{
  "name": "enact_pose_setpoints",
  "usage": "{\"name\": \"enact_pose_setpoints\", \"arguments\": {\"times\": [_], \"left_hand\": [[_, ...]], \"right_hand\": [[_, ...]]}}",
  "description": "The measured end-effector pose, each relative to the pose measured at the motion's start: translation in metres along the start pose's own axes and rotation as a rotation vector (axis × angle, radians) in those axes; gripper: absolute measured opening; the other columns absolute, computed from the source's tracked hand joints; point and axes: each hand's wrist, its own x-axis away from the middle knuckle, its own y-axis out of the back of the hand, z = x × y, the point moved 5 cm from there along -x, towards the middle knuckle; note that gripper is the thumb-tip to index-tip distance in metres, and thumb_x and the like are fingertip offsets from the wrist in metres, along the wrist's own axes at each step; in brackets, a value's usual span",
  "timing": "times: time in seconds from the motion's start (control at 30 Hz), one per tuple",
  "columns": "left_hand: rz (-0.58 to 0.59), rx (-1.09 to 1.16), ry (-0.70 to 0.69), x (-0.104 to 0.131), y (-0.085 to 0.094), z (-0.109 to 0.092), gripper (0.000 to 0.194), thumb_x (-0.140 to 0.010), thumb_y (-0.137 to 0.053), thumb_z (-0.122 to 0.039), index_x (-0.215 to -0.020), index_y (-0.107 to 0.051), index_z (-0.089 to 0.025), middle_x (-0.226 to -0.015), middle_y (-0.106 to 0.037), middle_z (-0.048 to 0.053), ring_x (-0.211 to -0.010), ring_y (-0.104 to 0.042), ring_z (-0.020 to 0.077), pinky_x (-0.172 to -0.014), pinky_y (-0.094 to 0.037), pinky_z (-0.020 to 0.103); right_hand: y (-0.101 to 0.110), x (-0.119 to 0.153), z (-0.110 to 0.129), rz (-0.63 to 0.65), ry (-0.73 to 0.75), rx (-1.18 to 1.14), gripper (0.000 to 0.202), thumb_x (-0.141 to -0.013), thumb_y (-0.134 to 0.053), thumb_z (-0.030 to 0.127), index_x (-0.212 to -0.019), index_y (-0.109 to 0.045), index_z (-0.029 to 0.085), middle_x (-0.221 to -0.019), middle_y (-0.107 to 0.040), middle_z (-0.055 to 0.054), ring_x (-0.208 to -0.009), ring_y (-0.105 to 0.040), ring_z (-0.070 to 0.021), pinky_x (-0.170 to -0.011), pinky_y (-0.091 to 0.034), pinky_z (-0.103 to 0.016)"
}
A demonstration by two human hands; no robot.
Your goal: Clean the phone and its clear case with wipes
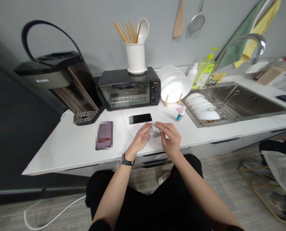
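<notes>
Over the counter point(123, 141), near its front edge, my two hands come together on a small clear-and-white object point(155, 128); its kind is too small to make out. My left hand point(141, 138), with a watch on the wrist, pinches its left side. The fingers of my right hand point(170, 136) are bent around its right side and hide part of it. Just behind my hands lies a black-screened phone point(140, 118). A small white spray bottle with a blue label point(180, 114) stands upright to the right of them.
On the left are a blurred purple item point(104, 136) and a tall drink dispenser point(61, 80). A toaster oven point(130, 89) bears a utensil holder point(136, 57). Racked plates point(176, 88), a soap bottle point(204, 72) and a sink point(248, 93) stretch rightward.
</notes>
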Motion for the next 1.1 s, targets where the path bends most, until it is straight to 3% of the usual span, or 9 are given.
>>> {"name": "enact_pose_setpoints", "arguments": {"times": [0.1, 0.3, 0.37, 0.5, 0.67, 0.8, 0.9, 1.1], "left_hand": [[0.004, 0.032, -0.014, -0.001, 0.000, -0.003, 0.086, -0.099, -0.025, -0.079, -0.156, -0.055, -0.022, -0.156, -0.058, 0.018, -0.144, -0.053, 0.0328, -0.126, -0.036, 0.054], [0.001, 0.078, 0.034, -0.002, 0.001, -0.008, 0.060, -0.110, -0.035, -0.057, -0.156, -0.055, -0.024, -0.155, -0.059, 0.015, -0.140, -0.057, 0.0290, -0.123, -0.040, 0.051], [-0.002, 0.066, 0.037, -0.002, 0.002, -0.007, 0.064, -0.109, -0.033, -0.061, -0.153, -0.058, -0.022, -0.153, -0.061, 0.016, -0.142, -0.055, 0.0299, -0.125, -0.038, 0.053], [-0.013, 0.033, 0.036, 0.001, 0.002, 0.001, 0.090, -0.097, -0.024, -0.082, -0.144, -0.065, -0.017, -0.148, -0.063, 0.021, -0.141, -0.056, 0.0337, -0.125, -0.038, 0.054], [0.016, 0.032, 0.034, 0.001, 0.000, 0.005, 0.093, -0.095, -0.021, -0.083, -0.144, -0.065, -0.018, -0.146, -0.063, 0.021, -0.140, -0.057, 0.0328, -0.123, -0.041, 0.051], [0.001, 0.040, 0.023, 0.000, 0.001, 0.001, 0.089, -0.097, -0.024, -0.081, -0.148, -0.062, -0.019, -0.149, -0.061, 0.021, -0.141, -0.056, 0.0326, -0.124, -0.039, 0.051], [0.006, 0.069, 0.027, 0.000, 0.000, -0.002, 0.087, -0.098, -0.026, -0.080, -0.154, -0.057, -0.020, -0.154, -0.058, 0.020, -0.141, -0.056, 0.0323, -0.125, -0.038, 0.052], [0.020, 0.089, 0.067, -0.001, 0.000, -0.003, 0.061, -0.107, -0.045, -0.058, -0.158, -0.053, -0.025, -0.155, -0.058, 0.017, -0.132, -0.062, 0.0283, -0.120, -0.044, 0.051]], "right_hand": [[-0.005, 0.003, 0.014, 0.028, 0.084, -0.043, 0.047, -0.101, -0.053, 0.004, -0.136, -0.071, 0.029, -0.117, -0.080, -0.009, -0.104, -0.074, -0.0235, -0.087, -0.064, -0.043], [-0.011, 0.007, 0.025, 0.045, 0.214, -0.070, 0.053, -0.100, -0.055, 0.001, -0.144, -0.066, 0.027, -0.120, -0.079, -0.012, -0.107, -0.074, -0.0240, -0.087, -0.065, -0.043], [-0.010, 0.007, 0.020, 0.061, 0.226, -0.054, 0.052, -0.101, -0.053, 0.002, -0.144, -0.065, 0.029, -0.121, -0.080, -0.011, -0.108, -0.074, -0.0236, -0.087, -0.065, -0.043], [-0.001, 0.003, -0.001, 0.048, 0.147, 0.054, 0.046, -0.102, -0.054, 0.006, -0.138, -0.070, 0.029, -0.119, -0.080, -0.010, -0.103, -0.073, -0.0238, -0.086, -0.065, -0.043], [0.007, -0.001, -0.014, 0.016, 0.050, 0.093, 0.043, -0.103, -0.052, 0.006, -0.134, -0.073, 0.027, -0.119, -0.080, -0.011, -0.104, -0.072, -0.0247, -0.088, -0.063, -0.046], [0.002, 0.000, -0.001, 0.020, 0.022, 0.034, 0.043, -0.103, -0.051, 0.007, -0.133, -0.073, 0.028, -0.118, -0.080, -0.010, -0.106, -0.073, -0.0245, -0.088, -0.064, -0.045], [-0.006, 0.004, 0.016, 0.047, 0.080, -0.025, 0.045, -0.102, -0.053, 0.005, -0.136, -0.072, 0.029, -0.118, -0.080, -0.010, -0.106, -0.075, -0.0240, -0.087, -0.065, -0.044], [-0.015, 0.012, 0.035, 0.092, 0.226, -0.060, 0.055, -0.100, -0.059, 0.004, -0.149, -0.061, 0.028, -0.124, -0.079, -0.010, -0.107, -0.073, -0.0245, -0.085, -0.067, -0.043]]}}
